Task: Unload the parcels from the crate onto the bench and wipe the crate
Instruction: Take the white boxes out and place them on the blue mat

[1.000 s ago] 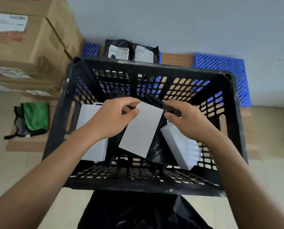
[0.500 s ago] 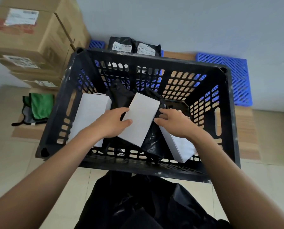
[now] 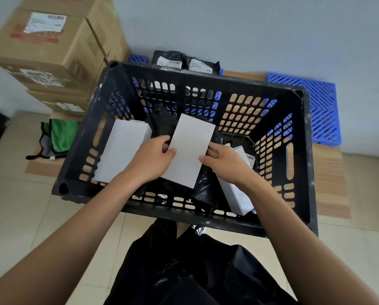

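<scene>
A black slotted crate (image 3: 298, 164) stands on the floor in front of me. Inside it lie a black plastic parcel (image 3: 206, 190) with a white label (image 3: 189, 148) facing up, a white box (image 3: 121, 153) at the left and another white box (image 3: 239, 194) at the right. My left hand (image 3: 151, 159) grips the labelled parcel at its left edge, thumb on top. My right hand (image 3: 226, 160) grips its right edge. Two black parcels (image 3: 184, 62) lie beyond the crate against the wall.
Stacked cardboard boxes (image 3: 52, 47) rise at the back left. A green and grey cloth (image 3: 58, 137) lies on cardboard left of the crate. A blue plastic pallet (image 3: 312, 106) lies at the back right by the wall. The floor is tiled.
Both hands have slid lower along the labelled parcel's edges and closed on it. The view has drawn back a little from the crate.
</scene>
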A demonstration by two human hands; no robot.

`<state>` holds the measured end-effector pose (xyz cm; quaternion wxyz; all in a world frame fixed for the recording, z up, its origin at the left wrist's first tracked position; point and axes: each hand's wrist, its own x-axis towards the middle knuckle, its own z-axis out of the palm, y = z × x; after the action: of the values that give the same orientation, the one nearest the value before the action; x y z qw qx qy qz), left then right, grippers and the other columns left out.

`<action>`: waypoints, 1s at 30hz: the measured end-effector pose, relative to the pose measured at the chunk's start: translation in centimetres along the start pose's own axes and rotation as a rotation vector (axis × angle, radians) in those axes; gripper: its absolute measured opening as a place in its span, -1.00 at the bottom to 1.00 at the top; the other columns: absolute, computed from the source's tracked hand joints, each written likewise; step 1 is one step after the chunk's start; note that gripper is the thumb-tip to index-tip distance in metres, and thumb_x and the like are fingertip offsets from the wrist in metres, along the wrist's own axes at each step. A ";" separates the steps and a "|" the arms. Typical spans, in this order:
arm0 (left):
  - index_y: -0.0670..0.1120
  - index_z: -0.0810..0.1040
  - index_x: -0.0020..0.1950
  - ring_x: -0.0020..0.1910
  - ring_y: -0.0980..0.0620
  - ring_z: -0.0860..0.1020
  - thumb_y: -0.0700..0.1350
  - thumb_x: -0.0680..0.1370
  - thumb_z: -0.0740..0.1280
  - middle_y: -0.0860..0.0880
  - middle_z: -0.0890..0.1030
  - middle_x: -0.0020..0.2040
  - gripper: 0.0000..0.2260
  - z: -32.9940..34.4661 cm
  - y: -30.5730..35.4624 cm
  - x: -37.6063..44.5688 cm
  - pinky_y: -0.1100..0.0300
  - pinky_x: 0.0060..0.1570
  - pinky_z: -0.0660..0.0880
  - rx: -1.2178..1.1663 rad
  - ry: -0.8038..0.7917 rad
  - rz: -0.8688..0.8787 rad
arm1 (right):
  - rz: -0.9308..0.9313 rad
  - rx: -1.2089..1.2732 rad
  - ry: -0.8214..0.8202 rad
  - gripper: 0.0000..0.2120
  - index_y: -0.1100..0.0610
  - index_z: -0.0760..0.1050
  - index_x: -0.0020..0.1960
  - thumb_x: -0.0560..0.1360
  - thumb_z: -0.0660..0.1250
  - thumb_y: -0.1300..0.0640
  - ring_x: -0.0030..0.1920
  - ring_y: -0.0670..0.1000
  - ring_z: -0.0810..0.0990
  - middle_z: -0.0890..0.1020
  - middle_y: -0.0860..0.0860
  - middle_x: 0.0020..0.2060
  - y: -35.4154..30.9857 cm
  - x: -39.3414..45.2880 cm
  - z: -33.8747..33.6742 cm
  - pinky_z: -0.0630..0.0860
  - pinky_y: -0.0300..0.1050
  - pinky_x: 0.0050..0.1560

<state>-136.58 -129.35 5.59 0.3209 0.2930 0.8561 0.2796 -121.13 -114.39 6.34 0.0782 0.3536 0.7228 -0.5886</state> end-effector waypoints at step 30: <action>0.37 0.36 0.50 0.20 0.16 0.54 -0.14 0.66 0.29 0.22 0.58 0.27 -0.48 0.5 5.2 -1.6 -0.01 0.02 0.62 -0.597 -0.067 -0.055 | -0.148 0.391 0.194 -0.52 -0.28 0.48 0.20 0.60 0.29 0.32 -0.07 -0.35 0.65 0.72 -0.31 -0.07 -1.0 -1.6 -3.1 0.58 -0.34 -0.31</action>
<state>-133.54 -126.76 9.31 0.4284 0.1714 0.7327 0.5004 -119.64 -112.32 8.85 -0.1050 0.3629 0.6230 -0.6849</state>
